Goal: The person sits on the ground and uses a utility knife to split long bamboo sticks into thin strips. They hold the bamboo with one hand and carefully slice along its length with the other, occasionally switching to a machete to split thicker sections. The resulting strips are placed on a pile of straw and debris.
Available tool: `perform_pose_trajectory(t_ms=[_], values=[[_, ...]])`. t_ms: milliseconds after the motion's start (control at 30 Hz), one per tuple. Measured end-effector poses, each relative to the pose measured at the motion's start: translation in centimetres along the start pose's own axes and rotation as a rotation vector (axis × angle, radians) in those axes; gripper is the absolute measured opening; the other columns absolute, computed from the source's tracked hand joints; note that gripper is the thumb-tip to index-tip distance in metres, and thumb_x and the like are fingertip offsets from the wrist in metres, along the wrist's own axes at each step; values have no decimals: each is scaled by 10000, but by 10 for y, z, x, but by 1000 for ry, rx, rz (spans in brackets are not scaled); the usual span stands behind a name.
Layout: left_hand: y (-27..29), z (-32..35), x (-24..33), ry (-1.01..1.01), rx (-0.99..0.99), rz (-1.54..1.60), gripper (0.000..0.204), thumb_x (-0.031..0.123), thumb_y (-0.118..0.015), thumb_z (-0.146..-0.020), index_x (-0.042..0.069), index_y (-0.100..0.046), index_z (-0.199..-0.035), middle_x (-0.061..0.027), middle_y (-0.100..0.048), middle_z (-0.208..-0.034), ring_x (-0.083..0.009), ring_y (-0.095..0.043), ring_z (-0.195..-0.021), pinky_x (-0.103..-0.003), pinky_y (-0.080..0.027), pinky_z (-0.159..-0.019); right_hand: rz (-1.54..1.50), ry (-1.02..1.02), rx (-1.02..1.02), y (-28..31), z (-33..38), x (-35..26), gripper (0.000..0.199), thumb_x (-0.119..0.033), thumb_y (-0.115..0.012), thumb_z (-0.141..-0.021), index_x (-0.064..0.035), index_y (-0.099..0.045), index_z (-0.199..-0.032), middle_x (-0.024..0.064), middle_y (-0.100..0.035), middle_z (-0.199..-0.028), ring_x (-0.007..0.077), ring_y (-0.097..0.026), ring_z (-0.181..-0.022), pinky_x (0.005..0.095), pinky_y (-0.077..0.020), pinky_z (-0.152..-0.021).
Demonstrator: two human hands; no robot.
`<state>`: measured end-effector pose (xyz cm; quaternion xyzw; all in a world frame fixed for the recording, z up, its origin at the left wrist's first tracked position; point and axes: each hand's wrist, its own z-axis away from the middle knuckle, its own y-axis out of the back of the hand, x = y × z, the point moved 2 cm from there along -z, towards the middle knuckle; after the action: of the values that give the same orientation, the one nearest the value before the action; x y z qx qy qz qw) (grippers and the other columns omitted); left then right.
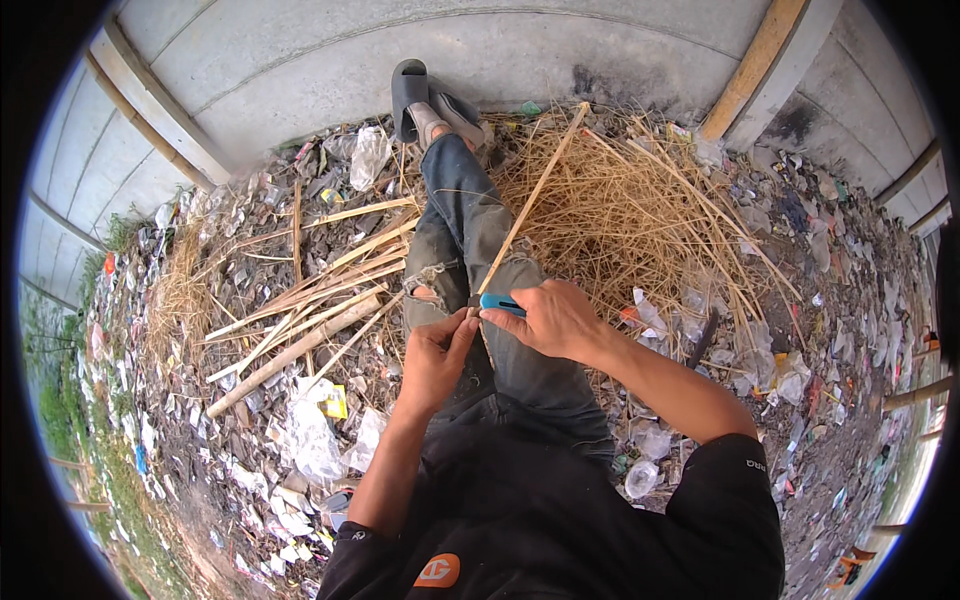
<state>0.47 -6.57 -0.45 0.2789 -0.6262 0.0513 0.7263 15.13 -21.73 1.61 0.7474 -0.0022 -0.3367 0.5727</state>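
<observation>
My right hand is closed round a blue-handled knife held over my lap. Its blade is mostly hidden at the fingertips. Right beside it, my left hand pinches the near end of a long, thin bamboo strip. The strip slants up and to the right, past my crossed legs, to the straw-coloured shavings. Both sets of fingertips nearly meet where the blade and the strip come together, so the exact contact cannot be made out.
Split bamboo strips and a thicker bamboo pole lie to my left. A heap of shavings spreads to the right of my torn jeans. Plastic litter covers the ground. A grey wall stands ahead, and a dark curved blade-like object lies right.
</observation>
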Motion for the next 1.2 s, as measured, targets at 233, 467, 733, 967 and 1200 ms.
perform_pose_trajectory(t_ms=[233,467,733,967,1200], values=[[18,34,1,91,-35,-142,299,197,-678,-1014,-21,-726,-1213,-78,-636,-691,-47,-538,-696,-278,-467,-635,-135,-492,261,45,-53,111,806,-699,-421,-1035,-40,-617,-614,59,-475,-471,203,-474,-413,418,-386,-429],[61,88,-32,200,-54,-45,349,228,-713,-1004,-82,-734,-1161,-56,-720,-791,-67,-602,-740,-273,-490,-667,38,-818,748,162,9,298,847,-712,-440,-1016,9,-538,-583,62,-448,-508,230,-377,-477,486,-310,-542],[30,21,-24,44,-14,172,326,312,-586,-1084,9,-640,-977,-1,-647,-798,-49,-516,-695,-244,-404,-623,-170,-546,562,124,10,200,734,-650,-496,-1024,-21,-585,-655,0,-333,-533,134,-329,-499,391,-242,-519],[15,-4,10,51,-129,230,287,279,-614,-1077,23,-620,-949,16,-632,-790,-34,-505,-704,-232,-385,-610,-167,-120,161,57,3,23,653,-590,-542,-1022,0,-689,-784,144,-551,-540,325,-568,-507,440,-432,-522],[10,-3,25,25,-145,217,283,233,-636,-1062,-42,-703,-1062,22,-620,-731,-41,-532,-698,-246,-423,-619,-142,-22,20,20,8,-16,708,-646,-513,-1005,-5,-702,-770,222,-603,-557,438,-655,-582,507,-528,-572]])
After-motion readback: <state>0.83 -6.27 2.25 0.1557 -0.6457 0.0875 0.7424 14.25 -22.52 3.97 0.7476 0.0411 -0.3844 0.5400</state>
